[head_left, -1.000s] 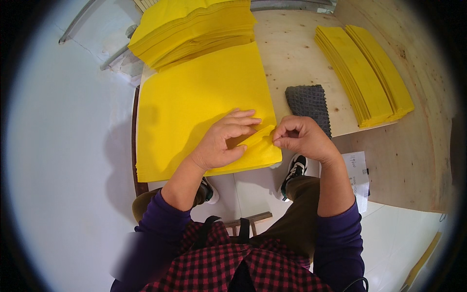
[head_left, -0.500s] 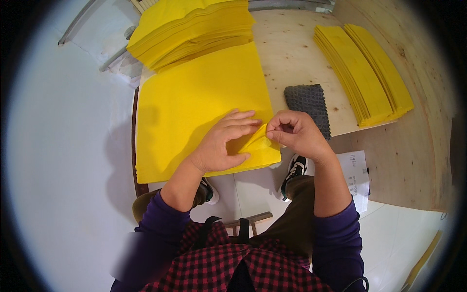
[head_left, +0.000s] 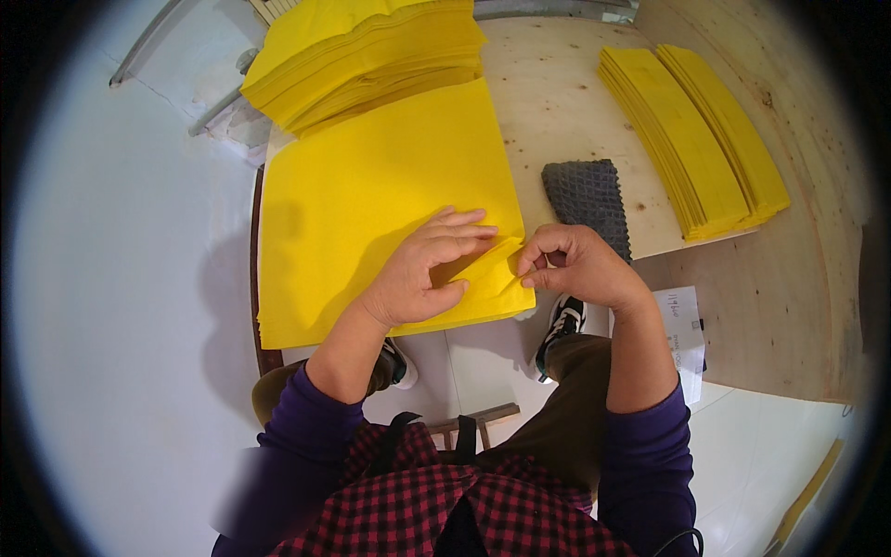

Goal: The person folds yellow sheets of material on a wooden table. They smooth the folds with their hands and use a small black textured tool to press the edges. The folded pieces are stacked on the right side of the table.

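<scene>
A stack of yellow felt-like fabric sheets [head_left: 371, 176] lies in front of me. My left hand [head_left: 419, 266] rests on the top sheet near its right front corner, fingers stretched out and thumb apart. Close beside it, my right hand [head_left: 580, 266] pinches the sheet's right edge between thumb and fingertips. Between the two hands the fabric is lifted into a raised fold [head_left: 492, 265]. The fingertips of my right hand partly hide the pinched edge.
Behind the sheets stands a taller yellow pile [head_left: 371, 65]. To the right, a dark grey textured cloth [head_left: 589, 200] and two stacks of narrow yellow strips [head_left: 673, 139] lie on the wooden tabletop [head_left: 548, 93]. A white paper [head_left: 682, 334] hangs below the table edge.
My right hand has shifted slightly right and toward me, still pinching. The raised fold has changed shape and spreads wider. My left hand stays nearly in place, its thumb drawn in slightly.
</scene>
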